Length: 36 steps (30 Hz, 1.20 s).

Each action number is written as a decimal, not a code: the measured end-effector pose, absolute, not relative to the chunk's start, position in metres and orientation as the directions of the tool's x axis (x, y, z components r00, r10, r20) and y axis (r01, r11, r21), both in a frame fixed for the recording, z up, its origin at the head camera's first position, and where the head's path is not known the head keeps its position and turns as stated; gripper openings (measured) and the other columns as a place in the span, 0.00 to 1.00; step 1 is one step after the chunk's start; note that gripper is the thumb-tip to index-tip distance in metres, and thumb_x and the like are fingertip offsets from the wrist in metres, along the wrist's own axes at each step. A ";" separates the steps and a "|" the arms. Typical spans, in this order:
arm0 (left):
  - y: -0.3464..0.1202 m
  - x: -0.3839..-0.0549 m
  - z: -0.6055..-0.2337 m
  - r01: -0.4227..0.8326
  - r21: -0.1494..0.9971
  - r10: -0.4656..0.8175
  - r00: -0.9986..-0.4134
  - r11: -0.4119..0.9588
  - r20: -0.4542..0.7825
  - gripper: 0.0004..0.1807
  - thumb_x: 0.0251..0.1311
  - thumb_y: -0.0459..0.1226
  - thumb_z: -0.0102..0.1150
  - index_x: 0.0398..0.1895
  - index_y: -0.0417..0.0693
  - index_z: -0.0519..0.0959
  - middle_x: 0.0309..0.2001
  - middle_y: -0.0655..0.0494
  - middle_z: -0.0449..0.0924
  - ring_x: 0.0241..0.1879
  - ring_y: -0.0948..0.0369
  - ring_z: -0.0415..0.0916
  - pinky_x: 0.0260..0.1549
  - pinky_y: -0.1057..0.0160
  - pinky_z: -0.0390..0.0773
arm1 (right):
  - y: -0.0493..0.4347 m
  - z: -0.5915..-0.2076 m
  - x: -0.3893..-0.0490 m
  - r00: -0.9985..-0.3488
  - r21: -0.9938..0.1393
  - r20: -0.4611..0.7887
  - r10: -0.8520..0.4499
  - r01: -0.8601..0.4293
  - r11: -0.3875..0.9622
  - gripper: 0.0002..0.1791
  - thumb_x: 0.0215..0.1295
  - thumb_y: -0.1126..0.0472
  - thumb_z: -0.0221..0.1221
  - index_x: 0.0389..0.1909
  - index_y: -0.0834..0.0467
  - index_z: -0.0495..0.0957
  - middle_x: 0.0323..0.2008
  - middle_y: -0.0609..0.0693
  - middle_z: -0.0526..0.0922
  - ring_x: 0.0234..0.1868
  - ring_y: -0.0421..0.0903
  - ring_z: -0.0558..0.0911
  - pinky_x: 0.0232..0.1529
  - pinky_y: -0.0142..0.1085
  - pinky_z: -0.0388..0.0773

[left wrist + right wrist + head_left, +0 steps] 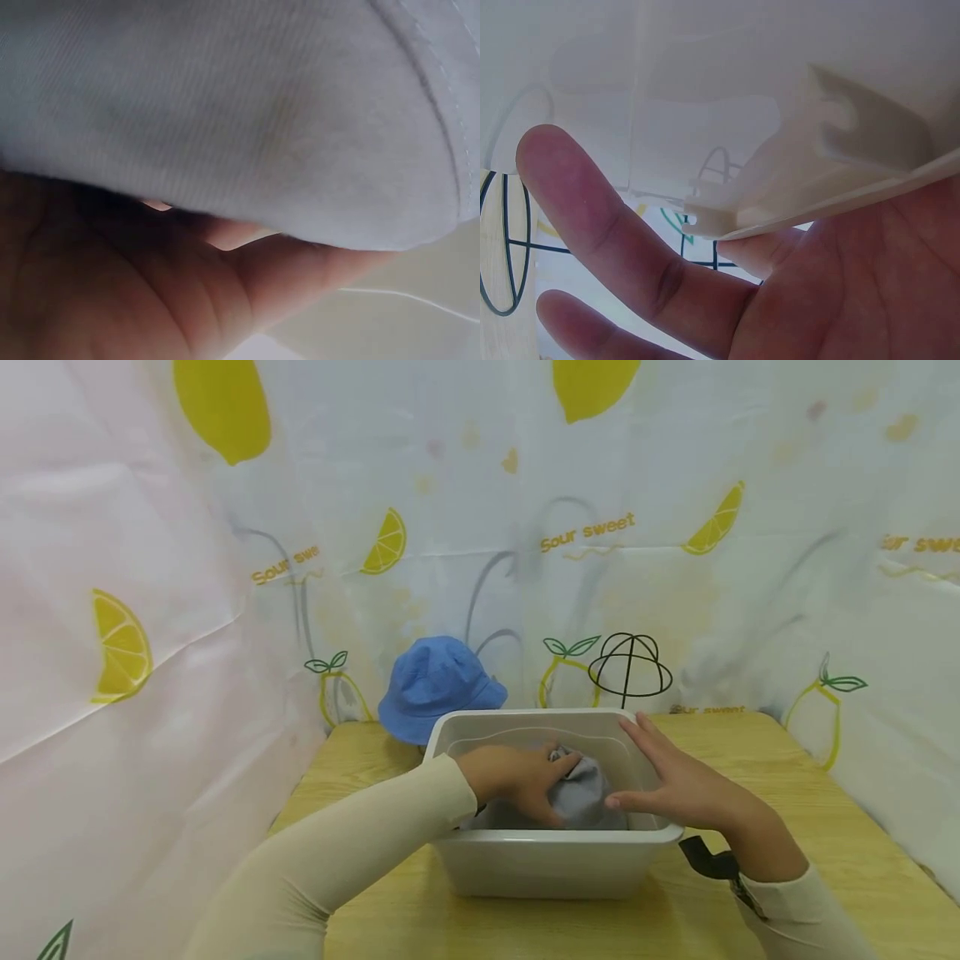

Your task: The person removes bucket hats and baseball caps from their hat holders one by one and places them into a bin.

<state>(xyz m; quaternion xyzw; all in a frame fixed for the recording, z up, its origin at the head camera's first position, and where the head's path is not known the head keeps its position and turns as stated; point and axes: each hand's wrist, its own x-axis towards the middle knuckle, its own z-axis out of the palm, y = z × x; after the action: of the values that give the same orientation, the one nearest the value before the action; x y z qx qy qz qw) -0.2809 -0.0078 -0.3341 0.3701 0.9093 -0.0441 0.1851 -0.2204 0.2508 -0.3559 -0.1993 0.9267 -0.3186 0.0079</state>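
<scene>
A grey fabric hat lies inside a white plastic bin on the table. Reaching in over the bin's left side, my left hand has its fingers and thumb spread around the hat. Stitched grey cloth fills most of the left wrist view, hiding the fingertips of the left hand. My right hand is at the bin's right rim, thumb and fingers extended and apart. In the right wrist view, the palm of the right hand lies against the underside of the bin's rim.
A blue bucket hat sits behind the bin at the left. A black wire hat stand rises behind the bin at the right. All this is on a wood-grain table, with lemon-printed sheets hanging around it.
</scene>
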 end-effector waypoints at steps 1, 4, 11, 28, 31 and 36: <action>-0.007 -0.281 -0.334 0.693 0.061 0.661 -0.653 0.719 -0.370 0.59 0.59 0.68 0.64 0.86 0.66 0.42 0.84 0.45 0.43 0.77 0.49 0.61 0.70 0.48 0.69 | 0.252 -0.356 -0.220 -0.921 -0.593 0.114 -0.372 -0.363 0.718 0.63 0.61 0.33 0.68 0.85 0.43 0.38 0.84 0.59 0.31 0.80 0.74 0.46 0.64 0.75 0.61; -0.003 -0.282 -0.335 0.705 0.056 0.670 -0.641 0.707 -0.376 0.58 0.59 0.68 0.63 0.86 0.67 0.42 0.84 0.46 0.43 0.77 0.50 0.60 0.71 0.48 0.69 | 0.255 -0.355 -0.217 -0.924 -0.598 0.117 -0.363 -0.357 0.718 0.62 0.62 0.34 0.68 0.85 0.45 0.38 0.84 0.60 0.31 0.80 0.74 0.46 0.64 0.75 0.62; 0.001 -0.277 -0.333 0.707 -0.021 0.630 -0.644 0.707 -0.434 0.56 0.61 0.70 0.59 0.85 0.72 0.40 0.85 0.47 0.39 0.78 0.48 0.60 0.71 0.46 0.68 | 0.256 -0.357 -0.214 -0.925 -0.603 0.115 -0.361 -0.354 0.715 0.62 0.62 0.35 0.68 0.85 0.45 0.39 0.84 0.61 0.31 0.79 0.75 0.46 0.63 0.76 0.61; 0.003 -0.280 -0.343 0.707 -0.059 0.563 -0.609 0.705 -0.559 0.53 0.66 0.65 0.55 0.86 0.66 0.40 0.85 0.44 0.32 0.82 0.49 0.48 0.77 0.52 0.55 | 0.251 -0.355 -0.216 -0.921 -0.583 0.118 -0.372 -0.368 0.724 0.63 0.62 0.34 0.68 0.85 0.46 0.38 0.84 0.60 0.32 0.79 0.75 0.46 0.64 0.77 0.59; 0.002 -0.279 -0.345 0.696 -0.050 0.556 -0.612 0.716 -0.563 0.52 0.66 0.64 0.56 0.86 0.65 0.41 0.85 0.44 0.32 0.81 0.48 0.49 0.77 0.52 0.55 | 0.250 -0.354 -0.217 -0.919 -0.579 0.122 -0.374 -0.372 0.726 0.63 0.62 0.34 0.68 0.85 0.45 0.38 0.84 0.60 0.32 0.79 0.75 0.46 0.64 0.77 0.58; 0.000 -0.279 -0.349 0.697 -0.080 0.548 -0.624 0.712 -0.557 0.49 0.66 0.65 0.54 0.85 0.69 0.45 0.85 0.46 0.36 0.80 0.48 0.55 0.75 0.50 0.59 | 0.248 -0.355 -0.218 -0.917 -0.578 0.122 -0.379 -0.376 0.724 0.63 0.61 0.34 0.68 0.85 0.45 0.38 0.84 0.61 0.32 0.80 0.75 0.45 0.65 0.77 0.57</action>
<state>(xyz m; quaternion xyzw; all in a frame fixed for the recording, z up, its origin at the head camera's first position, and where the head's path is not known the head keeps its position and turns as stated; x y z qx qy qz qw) -0.2794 -0.0005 -0.3487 0.3501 0.8893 -0.1457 0.2555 -0.2184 0.2485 -0.3545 -0.2033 0.9285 -0.3108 0.0022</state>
